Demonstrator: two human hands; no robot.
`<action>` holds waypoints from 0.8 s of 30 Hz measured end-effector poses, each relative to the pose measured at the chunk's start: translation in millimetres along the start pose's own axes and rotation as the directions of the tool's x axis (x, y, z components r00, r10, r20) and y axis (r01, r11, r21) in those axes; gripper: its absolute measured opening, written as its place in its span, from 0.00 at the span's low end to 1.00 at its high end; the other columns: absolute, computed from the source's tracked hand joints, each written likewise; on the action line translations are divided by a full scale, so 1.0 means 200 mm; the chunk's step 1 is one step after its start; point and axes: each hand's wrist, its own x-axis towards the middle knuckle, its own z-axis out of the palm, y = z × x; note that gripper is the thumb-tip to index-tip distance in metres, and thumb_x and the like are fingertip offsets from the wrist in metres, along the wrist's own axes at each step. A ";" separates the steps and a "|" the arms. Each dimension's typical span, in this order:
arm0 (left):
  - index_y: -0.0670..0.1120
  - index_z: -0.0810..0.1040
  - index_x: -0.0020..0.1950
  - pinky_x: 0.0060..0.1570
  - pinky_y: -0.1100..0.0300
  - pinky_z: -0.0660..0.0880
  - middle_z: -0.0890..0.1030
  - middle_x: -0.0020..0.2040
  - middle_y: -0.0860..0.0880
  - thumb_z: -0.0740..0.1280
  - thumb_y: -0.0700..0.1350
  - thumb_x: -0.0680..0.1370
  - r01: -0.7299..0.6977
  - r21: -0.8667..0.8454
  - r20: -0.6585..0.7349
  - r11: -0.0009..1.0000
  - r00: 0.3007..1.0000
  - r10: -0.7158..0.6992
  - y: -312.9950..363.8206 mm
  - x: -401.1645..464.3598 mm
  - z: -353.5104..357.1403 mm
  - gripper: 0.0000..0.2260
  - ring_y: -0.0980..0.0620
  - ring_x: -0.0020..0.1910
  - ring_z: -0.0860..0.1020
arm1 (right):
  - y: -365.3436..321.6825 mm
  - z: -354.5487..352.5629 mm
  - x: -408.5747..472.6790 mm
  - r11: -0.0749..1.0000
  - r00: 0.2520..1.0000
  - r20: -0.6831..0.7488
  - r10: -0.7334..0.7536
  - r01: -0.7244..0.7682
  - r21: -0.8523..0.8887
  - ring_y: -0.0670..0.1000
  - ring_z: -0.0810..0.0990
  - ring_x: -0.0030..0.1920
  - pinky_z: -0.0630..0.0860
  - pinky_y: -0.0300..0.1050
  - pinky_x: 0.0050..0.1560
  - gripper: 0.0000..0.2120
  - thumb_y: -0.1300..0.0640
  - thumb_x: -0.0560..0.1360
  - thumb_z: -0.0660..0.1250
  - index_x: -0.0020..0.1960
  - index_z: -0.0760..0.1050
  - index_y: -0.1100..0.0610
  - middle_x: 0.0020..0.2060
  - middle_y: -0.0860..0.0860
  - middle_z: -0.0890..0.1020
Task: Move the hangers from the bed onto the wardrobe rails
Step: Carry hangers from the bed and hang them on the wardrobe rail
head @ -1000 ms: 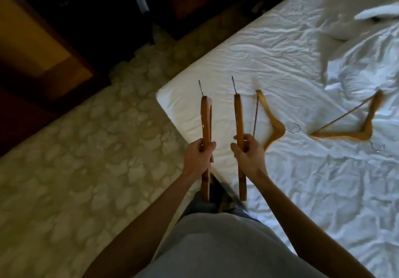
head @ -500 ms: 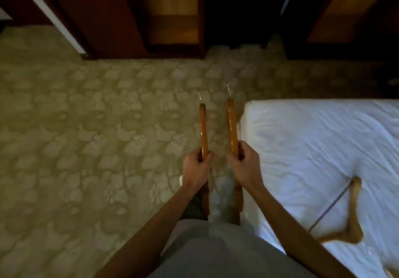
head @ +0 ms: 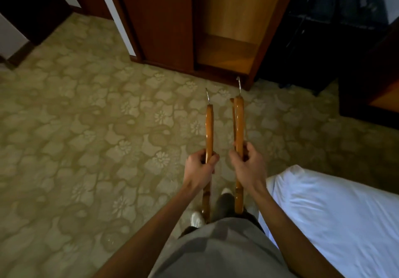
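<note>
Two wooden hangers are held edge-on above the carpet, hooks pointing to 12 o'clock. The left hand grips the left hanger, fingers curled around it. The right hand grips the right hanger likewise. Wardrobe at 12 o'clock; bed at 4 o'clock.

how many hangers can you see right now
2, both wooden and seen edge-on. One hanger is gripped in the left hand, the other hanger in the right hand, hooks pointing toward the wardrobe. Any on the bed are out of frame.
</note>
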 end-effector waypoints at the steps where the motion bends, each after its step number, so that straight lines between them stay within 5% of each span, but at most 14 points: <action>1: 0.49 0.81 0.44 0.32 0.60 0.76 0.79 0.30 0.53 0.69 0.46 0.79 0.000 -0.008 0.001 1.000 1.000 0.000 0.03 0.08 -0.01 0.05 0.56 0.29 0.78 | -0.03 0.02 0.08 1.000 1.000 0.006 0.000 0.000 -0.015 0.44 0.71 0.27 0.71 0.32 0.27 0.03 0.55 0.79 0.68 0.51 0.78 0.54 0.32 0.52 0.76; 5: 0.48 0.80 0.43 0.31 0.66 0.74 0.78 0.31 0.54 0.68 0.45 0.80 -0.023 0.003 -0.003 1.000 1.000 0.023 0.18 0.46 -0.04 0.06 0.59 0.28 0.77 | -0.12 0.11 0.48 1.000 1.000 0.019 0.019 -0.019 0.013 0.54 0.80 0.36 0.80 0.46 0.39 0.03 0.52 0.79 0.69 0.52 0.78 0.47 0.40 0.56 0.82; 9: 0.46 0.81 0.46 0.32 0.65 0.76 0.79 0.33 0.52 0.68 0.44 0.80 -0.058 0.021 0.033 0.998 0.998 0.057 0.37 0.96 -0.04 0.05 0.57 0.30 0.78 | -0.24 0.16 0.98 0.996 0.999 0.035 0.000 -0.003 0.091 0.48 0.75 0.31 0.75 0.38 0.32 0.02 0.53 0.79 0.68 0.51 0.78 0.48 0.36 0.55 0.80; 24: 0.41 0.78 0.41 0.27 0.62 0.72 0.76 0.29 0.51 0.67 0.45 0.81 -0.190 -0.001 -0.037 0.982 0.981 0.189 1.49 2.51 -0.14 0.11 0.56 0.26 0.74 | -1.03 0.18 2.61 0.990 0.999 -0.002 -0.045 0.045 0.133 0.44 0.71 0.27 0.70 0.37 0.26 0.05 0.57 0.78 0.69 0.52 0.77 0.49 0.31 0.49 0.76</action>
